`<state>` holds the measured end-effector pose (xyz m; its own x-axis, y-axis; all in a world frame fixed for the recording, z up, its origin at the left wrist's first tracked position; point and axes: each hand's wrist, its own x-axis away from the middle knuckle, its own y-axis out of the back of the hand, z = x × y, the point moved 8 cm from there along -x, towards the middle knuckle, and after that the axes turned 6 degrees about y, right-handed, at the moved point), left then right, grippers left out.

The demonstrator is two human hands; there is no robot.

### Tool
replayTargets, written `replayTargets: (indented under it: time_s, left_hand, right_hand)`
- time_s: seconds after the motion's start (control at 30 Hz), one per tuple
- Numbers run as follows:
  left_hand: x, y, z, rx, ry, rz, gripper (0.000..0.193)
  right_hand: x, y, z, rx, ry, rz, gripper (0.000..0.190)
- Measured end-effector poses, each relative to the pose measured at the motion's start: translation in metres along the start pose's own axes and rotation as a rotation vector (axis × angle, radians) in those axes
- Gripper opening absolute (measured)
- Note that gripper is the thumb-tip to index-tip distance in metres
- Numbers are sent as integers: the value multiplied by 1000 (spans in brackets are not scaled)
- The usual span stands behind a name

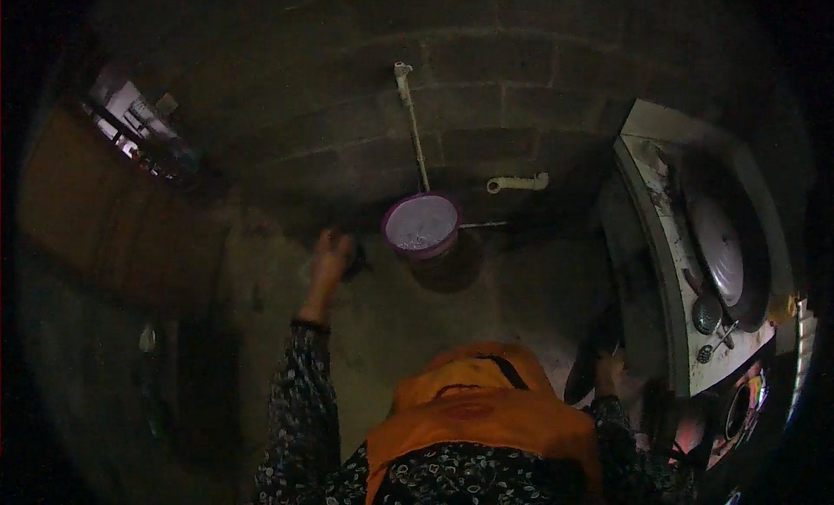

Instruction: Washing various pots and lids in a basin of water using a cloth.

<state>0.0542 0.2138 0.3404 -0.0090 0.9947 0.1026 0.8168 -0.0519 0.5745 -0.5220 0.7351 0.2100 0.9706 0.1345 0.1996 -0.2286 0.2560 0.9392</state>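
In the dim room my left hand (331,257) reaches forward, left of a purple-rimmed basin (422,225) whose inside looks pale. A dark object (356,260) lies against or just beyond its fingers; whether I hold it cannot be told. My right hand (608,372) is low on the right, beside a dark, long object (582,373) that it seems to touch, though shadow hides the grip. An orange apron (482,414) covers my lap.
A pale pipe (417,133) runs down the block wall to the basin, with a pipe elbow (518,183) at its right. The counter (677,290) on the right bears a large pan (717,244) and a skimmer (707,314). A brown panel (117,211) stands left.
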Motion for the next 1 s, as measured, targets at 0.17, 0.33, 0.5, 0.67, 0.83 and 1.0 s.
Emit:
replayTargets:
  time_s: [0.17,0.33,0.5,0.67,0.83,1.0]
  left_hand:
    - [-110,9,-177,48,-278,-89,63]
    - [-205,-43,-268,35,-339,-224,89]
    - [-269,-57,-291,-52,-395,-168,78]
    - [-303,-101,-285,-345,-354,-152,67]
    - [-314,-112,-273,-193,-392,-116,51]
    - [-263,-135,-282,386,-455,328,43]
  right_hand:
    - [28,-19,15,11,-31,-11,39]
    - [28,-51,35,32,19,-4,36]
    - [13,-74,88,74,208,98,34]
    - [-15,-93,173,103,472,235,31]
    - [-11,-113,278,102,735,418,29]
    - [60,-89,373,6,1466,334,26]
